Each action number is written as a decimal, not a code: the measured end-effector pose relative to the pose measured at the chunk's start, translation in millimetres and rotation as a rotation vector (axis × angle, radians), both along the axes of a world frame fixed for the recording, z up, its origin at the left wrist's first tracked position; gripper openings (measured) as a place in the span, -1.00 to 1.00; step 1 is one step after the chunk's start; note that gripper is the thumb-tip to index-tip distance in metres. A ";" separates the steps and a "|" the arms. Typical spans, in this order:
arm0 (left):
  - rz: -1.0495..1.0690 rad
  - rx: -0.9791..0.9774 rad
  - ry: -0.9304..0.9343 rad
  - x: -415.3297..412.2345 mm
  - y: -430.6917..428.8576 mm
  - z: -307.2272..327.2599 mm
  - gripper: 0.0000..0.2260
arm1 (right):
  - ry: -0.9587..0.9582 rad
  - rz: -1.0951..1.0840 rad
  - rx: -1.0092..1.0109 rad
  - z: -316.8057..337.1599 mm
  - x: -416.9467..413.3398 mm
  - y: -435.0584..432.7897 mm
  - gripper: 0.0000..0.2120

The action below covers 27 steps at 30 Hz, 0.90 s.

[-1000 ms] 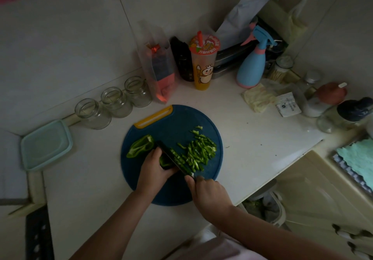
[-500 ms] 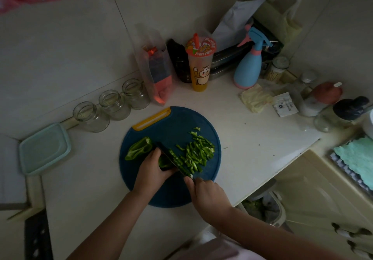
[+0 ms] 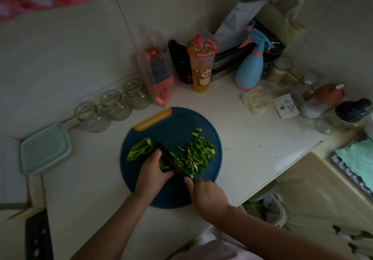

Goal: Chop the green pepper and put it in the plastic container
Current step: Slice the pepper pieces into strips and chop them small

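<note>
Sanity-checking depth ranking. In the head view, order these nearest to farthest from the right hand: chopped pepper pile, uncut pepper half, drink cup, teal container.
From the right hand:
1. Chopped pepper pile, just ahead, on the board.
2. Uncut pepper half, on the board's left side.
3. Drink cup, far back, straight ahead.
4. Teal container, far left.

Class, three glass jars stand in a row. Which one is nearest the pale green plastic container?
The leftmost jar, at the row's end beside the container; the middle jar and right jar stand further away.
</note>
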<state>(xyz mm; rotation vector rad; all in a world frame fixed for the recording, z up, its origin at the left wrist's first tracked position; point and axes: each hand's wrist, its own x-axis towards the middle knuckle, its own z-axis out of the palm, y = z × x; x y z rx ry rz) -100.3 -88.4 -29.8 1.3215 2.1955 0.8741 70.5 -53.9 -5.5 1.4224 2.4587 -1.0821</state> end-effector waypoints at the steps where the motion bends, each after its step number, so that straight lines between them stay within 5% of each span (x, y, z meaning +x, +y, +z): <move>1: 0.000 -0.005 -0.002 0.0 0.3 0.1 -0.58 | 0.004 -0.005 -0.008 0.3 -0.4 0.3 -0.49; 7: 0.011 -0.043 -0.033 -2.5 2.7 0.2 -0.57 | 0.060 -0.057 -0.169 1.1 -2.9 6.7 -0.50; 18: 0.054 -0.053 -0.047 -0.5 0.6 -6.7 -0.65 | -0.090 -0.043 -0.037 5.7 -26.7 2.2 -0.47; 27: 0.091 -0.009 -0.022 8.3 -6.0 -2.3 -0.65 | 0.108 -0.152 -0.175 1.1 -43.9 16.8 -0.45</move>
